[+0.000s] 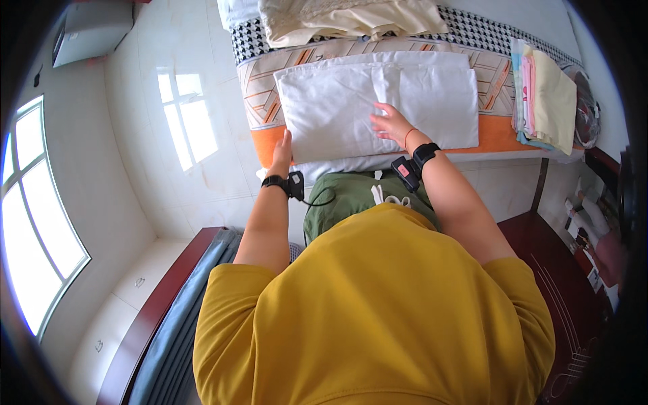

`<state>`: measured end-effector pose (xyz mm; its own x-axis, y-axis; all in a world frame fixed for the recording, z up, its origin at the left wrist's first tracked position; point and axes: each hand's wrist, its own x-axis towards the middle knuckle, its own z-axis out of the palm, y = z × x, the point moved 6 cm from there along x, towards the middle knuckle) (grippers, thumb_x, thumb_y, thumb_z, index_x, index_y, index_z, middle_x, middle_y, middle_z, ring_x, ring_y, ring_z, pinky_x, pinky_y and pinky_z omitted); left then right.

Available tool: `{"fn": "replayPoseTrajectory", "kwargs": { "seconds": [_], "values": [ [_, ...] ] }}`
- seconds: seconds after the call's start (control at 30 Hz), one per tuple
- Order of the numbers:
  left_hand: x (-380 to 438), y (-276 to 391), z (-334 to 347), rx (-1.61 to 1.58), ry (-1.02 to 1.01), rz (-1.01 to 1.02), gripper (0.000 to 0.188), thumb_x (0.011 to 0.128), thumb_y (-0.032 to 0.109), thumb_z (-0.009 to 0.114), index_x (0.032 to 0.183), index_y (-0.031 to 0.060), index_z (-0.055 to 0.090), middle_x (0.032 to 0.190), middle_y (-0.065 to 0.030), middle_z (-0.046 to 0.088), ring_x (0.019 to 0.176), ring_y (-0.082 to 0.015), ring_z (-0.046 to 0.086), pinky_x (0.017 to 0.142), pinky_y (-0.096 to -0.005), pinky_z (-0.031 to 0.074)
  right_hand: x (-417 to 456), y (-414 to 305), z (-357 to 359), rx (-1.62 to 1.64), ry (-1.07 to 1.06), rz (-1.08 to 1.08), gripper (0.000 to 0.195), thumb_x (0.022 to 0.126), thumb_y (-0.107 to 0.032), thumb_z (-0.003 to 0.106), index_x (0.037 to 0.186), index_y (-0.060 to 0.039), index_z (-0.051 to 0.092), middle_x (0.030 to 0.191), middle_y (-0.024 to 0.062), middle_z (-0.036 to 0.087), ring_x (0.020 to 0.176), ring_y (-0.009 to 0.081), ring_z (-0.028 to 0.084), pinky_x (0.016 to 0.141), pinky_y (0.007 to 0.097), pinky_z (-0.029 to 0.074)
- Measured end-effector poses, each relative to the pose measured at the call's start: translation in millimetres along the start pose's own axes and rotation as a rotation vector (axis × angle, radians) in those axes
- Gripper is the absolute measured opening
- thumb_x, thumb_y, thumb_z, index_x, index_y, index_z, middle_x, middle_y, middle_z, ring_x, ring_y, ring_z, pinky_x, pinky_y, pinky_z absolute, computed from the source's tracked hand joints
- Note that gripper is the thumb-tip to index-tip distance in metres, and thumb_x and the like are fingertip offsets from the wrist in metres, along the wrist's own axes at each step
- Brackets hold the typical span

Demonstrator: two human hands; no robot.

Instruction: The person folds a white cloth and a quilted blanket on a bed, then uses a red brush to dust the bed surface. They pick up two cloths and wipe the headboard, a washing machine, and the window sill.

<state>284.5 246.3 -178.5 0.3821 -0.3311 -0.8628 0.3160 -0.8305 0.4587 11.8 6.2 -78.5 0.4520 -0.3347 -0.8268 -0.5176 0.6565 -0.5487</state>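
A folded white cloth [334, 111] lies flat on the near side of a bed, over a patterned cover with an orange border. At its left edge is my left hand [283, 149], held edge-on with the fingers pointing away from me; it grips nothing that I can see. My right hand [392, 124] is over the middle of the cloth, fingers spread, holding nothing; whether it touches the fabric I cannot tell. Each wrist wears a black strap with a small device.
A stack of folded pastel cloths [552, 96] lies on the bed at the right, beside a round transparent object [587, 109]. Cream fabric [349, 20] is bunched at the far side. A dark red wooden surface [552, 283] stands at the lower right, and blue curtain-like fabric [177, 314] at the lower left.
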Motion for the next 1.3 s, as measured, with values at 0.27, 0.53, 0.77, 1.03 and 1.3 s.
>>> {"fn": "replayPoseTrajectory", "kwargs": {
  "seconds": [0.27, 0.53, 0.77, 1.03, 1.3],
  "values": [
    [-66.0, 53.1, 28.2, 0.648, 0.475, 0.214, 0.044, 0.077, 0.026, 0.064, 0.112, 0.0004, 0.055, 0.107, -0.0207, 0.062, 0.105, -0.0370, 0.058, 0.090, -0.0438, 0.046, -4.2, 55.0, -206.4, -0.854, 0.775, 0.063, 0.079, 0.071, -0.032, 0.071, 0.138, -0.0115, 0.035, 0.126, 0.0203, 0.048, 0.120, 0.0380, 0.045, 0.100, 0.0445, 0.041],
    [-80.2, 90.2, 136.4, 0.757, 0.346, 0.500, 0.070, 0.070, 0.033, 0.075, 0.129, 0.0079, 0.048, 0.127, -0.0182, 0.050, 0.122, -0.0332, 0.045, 0.102, -0.0415, 0.038, 18.8, 3.4, -317.0, -0.685, 0.821, -0.196, 0.070, 0.070, -0.031, 0.073, 0.130, -0.0082, 0.045, 0.127, 0.0170, 0.055, 0.116, 0.0318, 0.053, 0.095, 0.0444, 0.044],
    [-66.0, 106.5, 251.2, 0.803, 0.131, 0.491, 0.074, 0.068, 0.041, 0.076, 0.132, 0.0145, 0.050, 0.134, -0.0189, 0.046, 0.126, -0.0328, 0.042, 0.104, -0.0410, 0.036, 1.1, -1.5, -312.9, -0.769, 0.838, -0.352, 0.057, 0.065, -0.032, 0.076, 0.110, -0.0033, 0.056, 0.104, 0.0189, 0.064, 0.098, 0.0361, 0.061, 0.085, 0.0430, 0.049],
    [-85.3, 99.9, 292.5, 0.564, 0.000, 0.370, 0.075, 0.074, 0.049, 0.070, 0.139, 0.0203, 0.044, 0.144, -0.0187, 0.036, 0.135, -0.0326, 0.033, 0.107, -0.0401, 0.033, 6.7, 77.1, -306.5, -0.107, 0.045, -0.037, 0.052, 0.076, -0.016, 0.071, 0.119, 0.0027, 0.049, 0.109, 0.0123, 0.062, 0.093, 0.0212, 0.061, 0.078, 0.0355, 0.049],
    [-163.5, 144.5, 259.2, -0.286, -0.377, 0.158, 0.066, 0.093, 0.054, 0.047, 0.146, 0.0178, 0.031, 0.145, -0.0087, 0.037, 0.133, -0.0230, 0.034, 0.106, -0.0383, 0.032, -70.7, -72.3, -166.0, -0.233, 0.136, -0.433, 0.035, 0.074, -0.006, 0.056, 0.107, 0.0045, 0.054, 0.088, 0.0101, 0.062, 0.066, 0.0166, 0.059, 0.058, 0.0290, 0.049]
  ]
}}
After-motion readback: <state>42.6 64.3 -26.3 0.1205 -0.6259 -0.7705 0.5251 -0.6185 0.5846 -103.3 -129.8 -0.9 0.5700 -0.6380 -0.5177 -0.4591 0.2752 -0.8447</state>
